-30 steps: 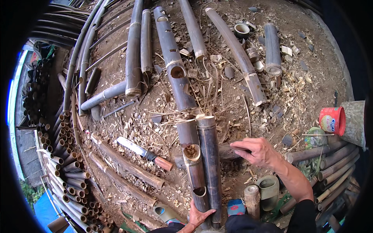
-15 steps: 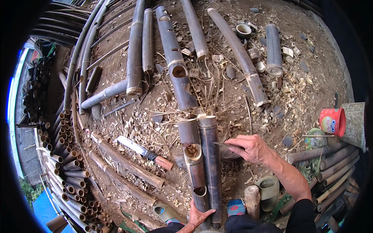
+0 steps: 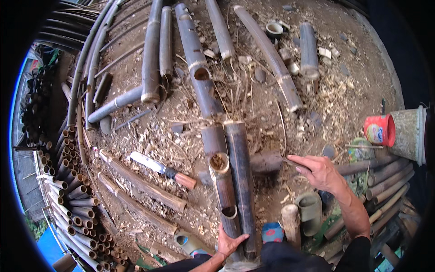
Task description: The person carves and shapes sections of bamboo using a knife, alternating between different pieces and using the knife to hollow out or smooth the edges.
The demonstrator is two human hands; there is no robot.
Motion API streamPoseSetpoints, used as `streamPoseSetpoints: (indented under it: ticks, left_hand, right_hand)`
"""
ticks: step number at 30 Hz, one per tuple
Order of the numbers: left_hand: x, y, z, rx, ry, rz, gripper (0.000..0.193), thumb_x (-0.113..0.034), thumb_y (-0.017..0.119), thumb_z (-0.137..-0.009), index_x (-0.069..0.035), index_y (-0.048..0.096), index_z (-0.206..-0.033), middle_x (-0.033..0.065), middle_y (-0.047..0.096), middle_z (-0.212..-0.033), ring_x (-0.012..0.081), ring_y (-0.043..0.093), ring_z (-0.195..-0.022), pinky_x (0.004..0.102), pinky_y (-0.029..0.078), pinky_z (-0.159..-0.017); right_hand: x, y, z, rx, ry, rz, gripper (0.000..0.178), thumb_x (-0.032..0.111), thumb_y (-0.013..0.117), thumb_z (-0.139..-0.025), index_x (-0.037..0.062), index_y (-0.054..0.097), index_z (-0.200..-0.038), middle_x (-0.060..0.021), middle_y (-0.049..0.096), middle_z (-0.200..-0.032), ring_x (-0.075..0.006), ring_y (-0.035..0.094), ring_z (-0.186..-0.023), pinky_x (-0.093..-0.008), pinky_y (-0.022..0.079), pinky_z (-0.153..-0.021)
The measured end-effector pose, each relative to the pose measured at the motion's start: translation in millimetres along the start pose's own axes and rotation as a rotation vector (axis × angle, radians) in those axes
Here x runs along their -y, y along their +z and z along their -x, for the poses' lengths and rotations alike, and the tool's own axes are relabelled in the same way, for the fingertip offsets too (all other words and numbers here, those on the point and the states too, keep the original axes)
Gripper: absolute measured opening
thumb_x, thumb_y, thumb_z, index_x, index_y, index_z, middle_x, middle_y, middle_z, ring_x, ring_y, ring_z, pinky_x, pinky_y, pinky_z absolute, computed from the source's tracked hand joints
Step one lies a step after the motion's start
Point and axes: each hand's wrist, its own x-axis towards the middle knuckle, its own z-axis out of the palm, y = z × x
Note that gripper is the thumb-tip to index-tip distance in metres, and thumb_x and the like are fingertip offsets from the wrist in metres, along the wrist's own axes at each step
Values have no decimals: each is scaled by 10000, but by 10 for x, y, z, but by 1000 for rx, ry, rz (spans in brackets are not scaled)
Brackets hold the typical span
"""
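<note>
Two dark bamboo tubes stand side by side in front of me, leaning away. The left is a notched bamboo tube [image 3: 224, 186] with rounded openings cut in its side, one with loose chips inside. On its right is a plain bamboo tube [image 3: 241, 181]. My left hand [image 3: 230, 242] is wrapped round the notched tube near its lower end, thumb reaching across to the plain one. My right hand [image 3: 319, 173] is off to the right, apart from both tubes. It is closed on a slim dark blade [image 3: 290, 160], blurred here, its handle hidden in the fingers.
A broad knife [image 3: 158, 168] with a wooden handle lies left on chip-strewn ground. Bamboo lengths [image 3: 267, 54] lie farther off. A red tub [image 3: 379, 130] and a pale bucket [image 3: 408, 136] stand right, above stacked bamboo [image 3: 389, 186]. A short log [image 3: 290, 217] stands near my legs.
My right hand has moved to the right, carrying the blade away from the tubes. My left hand keeps its grip. The whole view has shifted slightly.
</note>
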Motion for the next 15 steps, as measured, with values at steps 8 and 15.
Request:
streamPoseSetpoints:
  ticks: [8, 15]
  left_hand:
    - [111, 67, -80, -14, 186, 101, 1109, -393, 911, -605, 13, 257, -1405, 231, 509, -1292, 332, 532, -1188, 422, 432, -1008]
    - [70, 96, -79, -16, 267, 138, 1111, -374, 911, -611, -6, 247, -1422, 225, 536, -1270, 340, 561, -1155, 419, 451, -987]
  right_hand:
    - [550, 940, 605, 192, -91, -251, 370, 178, 611, -900, 173, 601, -1270, -43, 658, -1082, -279, 658, -903, -356, 551, -730]
    - [701, 1258, 831, 154, -71, -93, 334, 202, 612, -899, 197, 630, -1232, -13, 580, -1327, -290, 677, -933, -386, 580, -747]
